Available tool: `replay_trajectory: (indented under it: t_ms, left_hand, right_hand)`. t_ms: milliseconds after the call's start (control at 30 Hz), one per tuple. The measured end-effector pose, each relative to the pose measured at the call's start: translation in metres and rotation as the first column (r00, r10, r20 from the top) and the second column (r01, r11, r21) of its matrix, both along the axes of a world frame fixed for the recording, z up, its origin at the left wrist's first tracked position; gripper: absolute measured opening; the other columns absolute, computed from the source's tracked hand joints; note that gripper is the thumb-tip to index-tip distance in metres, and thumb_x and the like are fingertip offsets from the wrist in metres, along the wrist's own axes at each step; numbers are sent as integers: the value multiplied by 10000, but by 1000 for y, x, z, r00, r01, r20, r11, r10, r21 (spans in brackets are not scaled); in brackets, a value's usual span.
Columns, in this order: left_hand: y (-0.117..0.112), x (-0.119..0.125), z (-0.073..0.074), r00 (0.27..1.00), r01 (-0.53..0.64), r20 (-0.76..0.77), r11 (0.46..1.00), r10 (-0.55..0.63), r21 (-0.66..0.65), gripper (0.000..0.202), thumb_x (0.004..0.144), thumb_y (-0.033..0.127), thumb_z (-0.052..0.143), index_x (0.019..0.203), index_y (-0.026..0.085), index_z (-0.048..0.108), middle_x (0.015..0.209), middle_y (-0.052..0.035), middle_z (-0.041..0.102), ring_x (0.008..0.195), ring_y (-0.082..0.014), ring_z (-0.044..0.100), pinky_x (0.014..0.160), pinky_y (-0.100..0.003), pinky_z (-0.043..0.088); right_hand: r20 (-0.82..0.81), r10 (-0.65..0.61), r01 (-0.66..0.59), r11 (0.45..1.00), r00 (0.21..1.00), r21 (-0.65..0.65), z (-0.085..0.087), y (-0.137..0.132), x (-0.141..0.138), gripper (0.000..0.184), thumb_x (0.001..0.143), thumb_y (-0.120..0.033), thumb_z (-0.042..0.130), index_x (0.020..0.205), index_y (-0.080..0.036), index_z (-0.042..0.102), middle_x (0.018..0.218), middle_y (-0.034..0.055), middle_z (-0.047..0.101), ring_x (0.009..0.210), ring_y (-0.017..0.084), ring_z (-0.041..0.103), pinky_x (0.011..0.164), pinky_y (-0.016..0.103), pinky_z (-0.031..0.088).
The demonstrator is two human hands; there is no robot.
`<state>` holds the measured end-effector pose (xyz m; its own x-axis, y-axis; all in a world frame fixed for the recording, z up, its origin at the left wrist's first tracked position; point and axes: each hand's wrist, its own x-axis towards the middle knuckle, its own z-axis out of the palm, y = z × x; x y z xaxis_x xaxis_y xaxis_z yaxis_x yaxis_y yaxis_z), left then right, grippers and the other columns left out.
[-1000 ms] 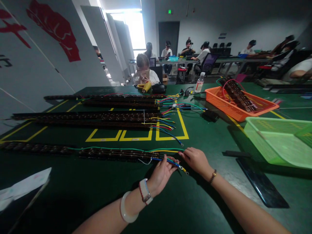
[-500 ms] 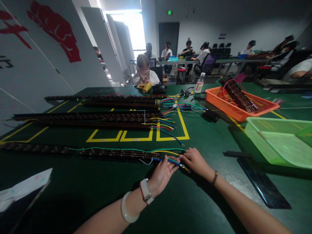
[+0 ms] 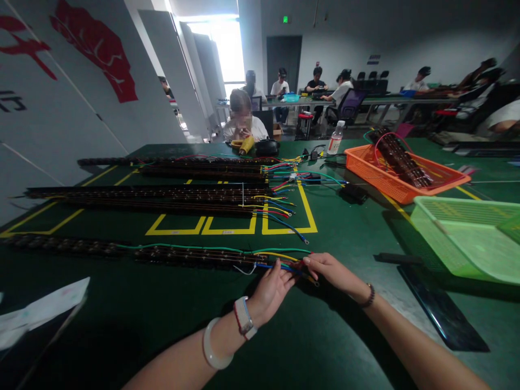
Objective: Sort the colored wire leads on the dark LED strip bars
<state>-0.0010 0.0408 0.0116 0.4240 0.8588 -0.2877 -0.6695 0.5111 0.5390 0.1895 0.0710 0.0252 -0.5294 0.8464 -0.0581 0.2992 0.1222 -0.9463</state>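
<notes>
A long dark busbar-like strip (image 3: 195,256) with copper-coloured lines lies across the table, coloured wires coming off its right end. Among them are a green wire (image 3: 219,248), a yellow wire (image 3: 280,255) and a blue wire (image 3: 263,266). My left hand (image 3: 270,292) holds the lower wires palm up, the thumb over them and the fingers beneath. From the right, my right hand (image 3: 335,272) pinches the wires near their ends, close to my left fingertips. A ring terminal (image 3: 317,284) pokes out below my right fingers. My right fingers partly hide the other wire ends.
More dark strips with wires (image 3: 162,194) lie farther back over yellow floor-style markings. To the right are an orange basket (image 3: 365,172), a green basket (image 3: 430,238) and a black glossy panel (image 3: 442,309). A bottle (image 3: 335,138) stands behind. A person (image 3: 244,119) sits across the table.
My right hand has shifted slightly down and its fingers have closed nearer the wire ends, covering the blue wire's terminal. My left hand stays almost in place.
</notes>
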Motion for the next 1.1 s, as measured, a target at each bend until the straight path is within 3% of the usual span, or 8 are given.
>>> replay_trajectory:
  t_ms: [100,167,267,500,733,867,1000,1100]
  left_hand:
    - [0,0,0,999,-2,-33,1000,2,-8,315,886,396,464,994,134,601,1152,-145,610,1144,-241,528,1035,-450,330]
    - [0,0,0,998,-4,-58,1000,4,-1,325,883,405,466,968,125,607,1109,-146,625,1126,-249,538,1023,-455,344]
    - [0,-1,0,998,2,-66,1000,-1,19,358,876,432,465,952,115,611,1078,-150,633,1114,-257,545,1014,-457,354]
    - [0,-1,1,998,-2,-61,1000,2,-12,344,882,416,456,982,124,608,1125,-150,622,1136,-254,536,1026,-454,346]
    - [1,-1,-3,1000,6,0,1000,-6,-10,330,900,380,436,975,118,622,1201,-161,593,1187,-230,506,1069,-396,302]
    - [2,-2,-3,1000,23,5,1000,-23,-9,337,912,360,415,1048,119,606,1254,-164,558,1209,-227,486,1078,-404,288]
    - [4,-3,-4,999,50,-11,999,-50,-10,380,908,377,422,1181,140,540,1228,-162,576,1189,-222,506,1082,-417,272]
    - [4,-3,-3,996,68,-60,998,-69,-16,418,892,424,435,1135,108,559,1134,-182,622,1108,-244,566,1063,-450,293]
  right_hand:
    - [155,-68,64,997,986,29,-2,0,0,539,911,-535,341,539,-173,488,552,-8,513,517,106,450,552,226,363]
    - [340,-156,106,981,927,162,-3,1,-1,535,913,-525,339,558,-172,526,586,13,555,538,119,479,553,232,356]
    - [552,-247,29,928,796,372,-5,0,-3,502,932,-472,326,640,-172,603,677,51,622,634,149,547,607,242,366]
    - [667,-332,-60,868,666,492,7,-5,0,548,949,-493,255,742,-173,648,755,74,661,679,159,590,599,242,344]
    - [604,31,-210,950,797,229,11,-6,5,513,886,-538,401,646,-146,630,542,10,565,466,83,420,466,218,258]
    - [527,84,-191,970,846,152,9,-6,6,433,861,-483,463,660,-136,625,556,4,572,470,73,425,457,199,285]
    - [420,146,-127,989,896,-74,13,-5,12,443,838,-535,468,703,-136,605,595,7,592,467,79,479,436,181,338]
    - [382,121,-65,985,916,-158,14,-3,18,491,823,-588,455,665,-139,576,567,6,571,428,75,465,408,182,339]
